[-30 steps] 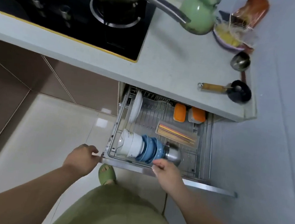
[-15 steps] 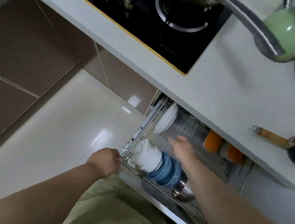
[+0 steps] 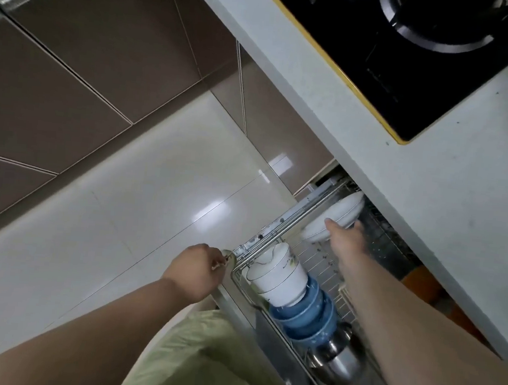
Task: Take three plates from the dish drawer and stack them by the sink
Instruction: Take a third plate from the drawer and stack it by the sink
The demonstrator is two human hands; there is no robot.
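Step one: right hand [image 3: 343,234] at plates [image 3: 336,218], fingers hidden, grip unclear. Left hand [image 3: 196,271] clamps drawer [image 3: 269,235] corner at 9 o'clock. Next: lift one plate.

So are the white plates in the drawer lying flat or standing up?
Standing up. The white plates sit on edge, leaning, in the wire rack; the right hand reaches them.

Single head view, tilted, looking steeply down over counter edge [image 3: 332,85] into open dish drawer [image 3: 277,225], close.
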